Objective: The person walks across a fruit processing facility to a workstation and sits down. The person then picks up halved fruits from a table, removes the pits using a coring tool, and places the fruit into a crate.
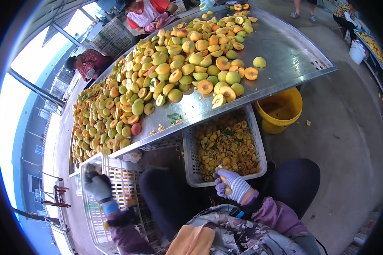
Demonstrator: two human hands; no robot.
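Observation:
My right hand (233, 183), in a lavender-and-white striped glove, is closed in front of my lap. A narrow, pale yellowish thing shows in its grip, too little of it to name. It is just above the near rim of a grey-white plastic crate (260, 146) full of peach pits and scraps (227, 146). My left hand (98, 187), in a grey glove and smeared by motion, is over the left side of a white slatted crate (125, 176); its fingers cannot be made out. Beyond both, halved and whole peaches (174, 63) lie heaped on a metal table (285, 46).
A yellow bucket (292, 111) stands on the floor right of the scrap crate. The table's raised metal edge (200, 117) runs above both crates. Co-workers (147, 12) are across the table and at its left (89, 63). A white bucket (357, 52) stands far right.

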